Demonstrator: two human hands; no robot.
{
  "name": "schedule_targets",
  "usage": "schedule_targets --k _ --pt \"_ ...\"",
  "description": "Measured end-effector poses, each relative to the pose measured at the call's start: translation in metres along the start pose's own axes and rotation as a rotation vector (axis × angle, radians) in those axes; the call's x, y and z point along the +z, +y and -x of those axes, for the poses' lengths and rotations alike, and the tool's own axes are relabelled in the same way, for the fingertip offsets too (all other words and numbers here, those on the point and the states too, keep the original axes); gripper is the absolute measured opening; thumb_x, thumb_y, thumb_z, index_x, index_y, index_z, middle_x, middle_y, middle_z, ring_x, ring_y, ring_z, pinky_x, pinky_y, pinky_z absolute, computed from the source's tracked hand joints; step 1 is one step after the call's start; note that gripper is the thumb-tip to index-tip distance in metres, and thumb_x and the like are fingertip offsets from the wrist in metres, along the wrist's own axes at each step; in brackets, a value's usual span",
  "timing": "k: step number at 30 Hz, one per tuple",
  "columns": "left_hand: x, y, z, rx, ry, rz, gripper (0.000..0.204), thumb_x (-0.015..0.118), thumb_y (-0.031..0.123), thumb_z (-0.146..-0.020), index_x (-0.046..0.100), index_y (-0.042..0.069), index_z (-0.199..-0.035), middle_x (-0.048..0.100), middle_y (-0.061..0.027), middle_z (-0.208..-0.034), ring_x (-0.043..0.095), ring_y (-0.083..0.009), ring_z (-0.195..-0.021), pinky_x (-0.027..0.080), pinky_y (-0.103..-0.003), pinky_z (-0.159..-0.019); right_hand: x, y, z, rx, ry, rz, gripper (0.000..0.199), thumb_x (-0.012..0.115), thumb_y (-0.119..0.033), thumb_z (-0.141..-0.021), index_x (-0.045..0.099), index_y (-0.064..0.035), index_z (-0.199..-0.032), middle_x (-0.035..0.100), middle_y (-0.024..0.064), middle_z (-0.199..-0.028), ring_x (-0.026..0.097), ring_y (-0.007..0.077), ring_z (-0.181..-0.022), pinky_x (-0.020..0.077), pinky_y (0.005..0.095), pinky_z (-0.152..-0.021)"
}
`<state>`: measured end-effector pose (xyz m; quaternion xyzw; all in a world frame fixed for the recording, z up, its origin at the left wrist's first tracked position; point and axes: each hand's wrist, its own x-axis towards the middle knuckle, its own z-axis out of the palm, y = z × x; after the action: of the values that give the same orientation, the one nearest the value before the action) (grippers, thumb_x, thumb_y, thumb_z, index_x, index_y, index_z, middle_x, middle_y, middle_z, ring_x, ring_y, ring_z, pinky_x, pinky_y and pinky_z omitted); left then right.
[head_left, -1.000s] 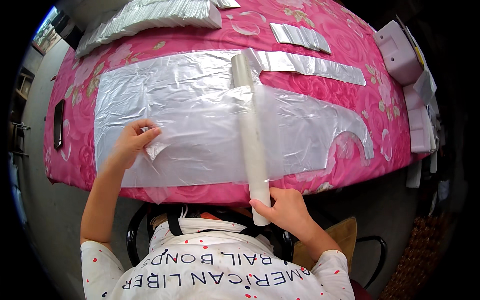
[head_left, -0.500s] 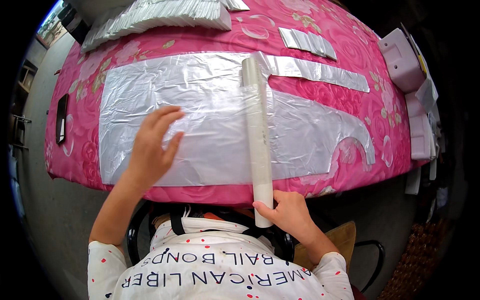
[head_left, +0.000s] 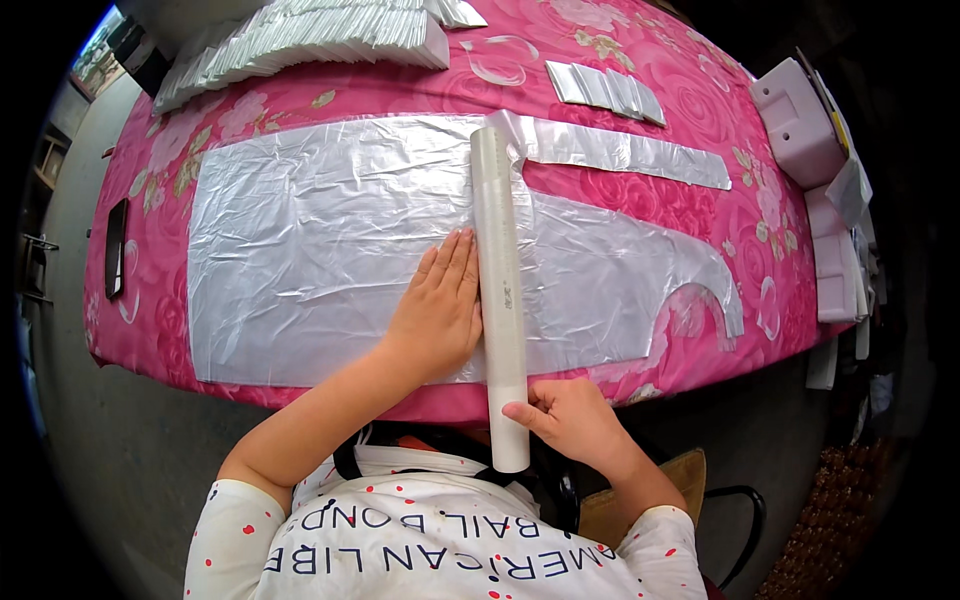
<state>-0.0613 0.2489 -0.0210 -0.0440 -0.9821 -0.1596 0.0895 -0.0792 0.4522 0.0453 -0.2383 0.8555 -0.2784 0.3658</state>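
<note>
A clear plastic sheet [head_left: 320,250] cut to an apron-like shape lies spread over the pink flowered tablecloth [head_left: 700,120]. A long white tube [head_left: 497,270] lies across the sheet, pointing away from me, its near end past the table edge. My left hand [head_left: 440,310] rests flat on the sheet, fingers together, touching the tube's left side. My right hand [head_left: 568,420] grips the tube's near end with thumb and fingers.
Stacks of folded plastic pieces [head_left: 320,35] line the far edge, a smaller row [head_left: 605,88] sits further right. A dark phone [head_left: 115,248] lies at the left edge. White boxes [head_left: 800,120] stand at the right. A chair [head_left: 690,490] is beside me.
My left hand slid right across the sheet from its left part until it lies against the tube. The right hand kept its hold on the tube's near end.
</note>
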Motion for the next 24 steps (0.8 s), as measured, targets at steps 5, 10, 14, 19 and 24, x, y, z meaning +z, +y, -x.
schedule_targets --k 5,10,14,19,24 --pt "0.0 -0.001 0.001 -0.011 -0.02 -0.017 0.059 0.036 0.021 -0.086 0.028 -0.012 -0.134 0.025 -0.0264 -0.142 0.021 -0.0355 -0.135 0.014 -0.043 -0.111 -0.04 -0.017 -0.088 -0.085 0.073 0.017 0.059 0.052 -0.054 -0.084 0.066 0.0018 -0.072 0.06 0.015 -0.058 0.062 0.0264 -0.055 0.048 0.0349 -0.054" --pt "0.0 0.001 -0.001 -0.014 -0.012 -0.008 0.057 0.035 0.02 -0.087 0.029 -0.012 -0.134 0.027 -0.0266 -0.142 0.023 -0.0362 -0.135 0.014 -0.044 -0.111 -0.078 -0.024 -0.173 -0.013 0.04 -0.534 0.047 0.052 -0.043 -0.089 0.062 0.002 -0.083 0.063 0.0077 -0.073 0.061 0.0163 -0.063 0.0492 0.029 -0.061" --pt "-0.001 0.002 -0.002 -0.023 -0.022 0.01 0.058 0.036 0.02 -0.086 0.028 -0.011 -0.134 0.026 -0.026 -0.142 0.021 -0.0367 -0.135 0.013 -0.044 -0.111 -0.076 -0.014 -0.216 -0.117 0.155 -1.336 0.031 0.052 -0.029 -0.091 0.055 0.0004 -0.098 0.061 0.008 -0.09 0.06 0.0179 -0.08 0.0494 0.0294 -0.077" --pt "-0.002 0.002 -0.001 -0.045 -0.054 0.031 0.06 0.036 0.02 -0.085 0.027 -0.011 -0.135 0.025 -0.0255 -0.143 0.019 -0.0355 -0.136 0.012 -0.044 -0.111 -0.119 0.041 -0.258 -0.342 0.376 -1.987 0.021 0.049 -0.013 -0.09 0.055 0.0037 -0.102 0.062 0.0153 -0.099 0.061 0.0269 -0.092 0.0485 0.0385 -0.089" --pt "-0.004 0.003 0.0 -0.037 -0.036 -0.026 0.057 0.034 0.022 -0.087 0.03 -0.013 -0.133 0.029 -0.0253 -0.141 0.022 -0.0336 -0.135 0.013 -0.042 -0.111 -0.238 0.125 -0.246 -0.395 0.704 -1.945 0.024 0.042 -0.009 -0.089 0.058 0.005 -0.098 0.063 0.0175 -0.093 0.062 0.0294 -0.087 0.0516 0.0412 -0.082"
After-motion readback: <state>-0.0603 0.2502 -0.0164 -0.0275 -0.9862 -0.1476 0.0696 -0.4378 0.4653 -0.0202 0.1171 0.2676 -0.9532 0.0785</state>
